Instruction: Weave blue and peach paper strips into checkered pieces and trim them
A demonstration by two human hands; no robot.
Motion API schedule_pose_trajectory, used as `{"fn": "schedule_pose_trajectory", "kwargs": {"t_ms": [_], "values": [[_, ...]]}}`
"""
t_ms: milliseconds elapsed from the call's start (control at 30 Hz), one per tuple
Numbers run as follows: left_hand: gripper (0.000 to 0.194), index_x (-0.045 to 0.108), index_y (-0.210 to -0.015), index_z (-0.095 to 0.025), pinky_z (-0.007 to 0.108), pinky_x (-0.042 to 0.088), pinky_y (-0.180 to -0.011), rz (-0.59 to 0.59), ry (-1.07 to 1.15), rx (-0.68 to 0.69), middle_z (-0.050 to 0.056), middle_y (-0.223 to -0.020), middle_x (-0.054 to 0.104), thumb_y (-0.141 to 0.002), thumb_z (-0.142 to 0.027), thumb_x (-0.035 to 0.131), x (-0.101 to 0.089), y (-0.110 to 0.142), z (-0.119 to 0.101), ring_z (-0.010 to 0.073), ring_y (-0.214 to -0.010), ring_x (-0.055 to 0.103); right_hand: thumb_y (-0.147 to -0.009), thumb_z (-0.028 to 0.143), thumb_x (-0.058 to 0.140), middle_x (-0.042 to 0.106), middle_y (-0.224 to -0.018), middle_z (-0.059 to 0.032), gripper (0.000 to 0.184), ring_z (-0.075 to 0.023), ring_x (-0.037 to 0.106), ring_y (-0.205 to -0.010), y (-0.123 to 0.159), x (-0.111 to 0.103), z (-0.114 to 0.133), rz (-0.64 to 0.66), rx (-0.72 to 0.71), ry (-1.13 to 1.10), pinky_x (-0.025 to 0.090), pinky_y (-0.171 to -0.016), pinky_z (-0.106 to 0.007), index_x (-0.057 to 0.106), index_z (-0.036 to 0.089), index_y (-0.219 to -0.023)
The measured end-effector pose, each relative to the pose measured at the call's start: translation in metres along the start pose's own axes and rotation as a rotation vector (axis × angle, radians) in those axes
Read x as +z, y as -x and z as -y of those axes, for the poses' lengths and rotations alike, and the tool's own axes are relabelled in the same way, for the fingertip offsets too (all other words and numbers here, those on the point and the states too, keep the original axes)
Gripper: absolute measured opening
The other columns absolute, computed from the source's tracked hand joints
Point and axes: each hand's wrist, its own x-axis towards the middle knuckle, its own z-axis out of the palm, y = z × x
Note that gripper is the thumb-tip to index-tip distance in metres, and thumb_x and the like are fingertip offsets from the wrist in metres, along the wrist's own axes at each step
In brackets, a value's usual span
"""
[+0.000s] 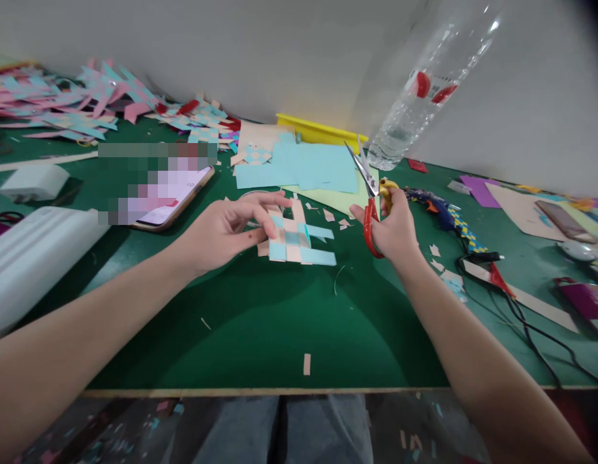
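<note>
Between the thumb and fingers of my left hand (pixel 231 229) is a small woven paper piece (pixel 293 238) of light blue and pale peach strips. Loose strip ends stick out from its right side and its top. My right hand (pixel 394 222) has hold of scissors (pixel 370 193) with red and yellow handles, apart from the weave and to its right. The scissor blades point up and away, slightly parted. Small peach paper scraps (pixel 329 216) lie between the two hands.
Blue paper sheets (pixel 318 167) lie behind my hands, beside a tilted clear bottle (pixel 410 96). A phone (pixel 176 190) and white charger (pixel 34 182) are at left, with heaped paper strips (pixel 86 106) behind. Black cables (pixel 521 316) and a purple case (pixel 582 299) lie right.
</note>
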Motion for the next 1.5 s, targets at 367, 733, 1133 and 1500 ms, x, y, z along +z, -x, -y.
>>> {"fn": "schedule_pose_trajectory", "kwargs": {"t_ms": [367, 733, 1133, 1500], "values": [[0.026, 0.061, -0.111, -0.019, 0.037, 0.046, -0.093, -0.064, -0.727, 0.123, 0.008, -0.116, 0.063, -0.09, -0.033, 0.052, 0.0, -0.001, 0.007, 0.0244, -0.111, 0.056, -0.073, 0.055, 0.063, 0.045, -0.083, -0.0019, 0.048, -0.0233, 0.051, -0.085, -0.003, -0.011, 0.019, 0.127, 0.281, -0.074, 0.042, -0.07, -0.041, 0.045, 0.023, -0.103], [0.063, 0.054, -0.124, -0.017, 0.055, 0.02, -0.112, 0.253, -1.081, 0.224, 0.015, -0.131, 0.049, -0.083, -0.064, 0.05, 0.004, -0.001, 0.026, 0.0323, -0.129, 0.038, -0.072, 0.047, 0.065, 0.053, -0.097, -0.0094, 0.049, -0.0275, 0.052, -0.093, 0.002, -0.005, 0.031, 0.172, 0.241, -0.004, 0.039, -0.082, -0.046, 0.046, 0.02, -0.108], [0.033, 0.057, -0.122, -0.023, 0.054, 0.02, -0.114, 0.37, -1.039, 0.274, 0.009, -0.144, 0.042, -0.096, -0.028, 0.038, -0.006, 0.003, 0.028, 0.0277, -0.139, 0.026, -0.073, 0.045, 0.063, 0.054, -0.097, -0.0104, 0.047, -0.029, 0.052, -0.095, 0.005, 0.0, 0.028, 0.154, 0.186, 0.053, 0.039, -0.082, -0.046, 0.047, 0.02, -0.109], [0.041, 0.066, -0.098, -0.02, 0.054, 0.037, -0.095, 0.166, -1.103, 0.147, 0.011, -0.116, 0.059, -0.088, -0.056, 0.048, -0.004, 0.0, 0.018, 0.0323, -0.116, 0.048, -0.074, 0.029, 0.061, 0.063, -0.1, -0.0085, 0.029, -0.0276, 0.058, -0.095, 0.002, -0.011, 0.016, 0.181, -0.113, 0.23, 0.045, -0.08, -0.041, 0.057, 0.021, -0.101]]}}
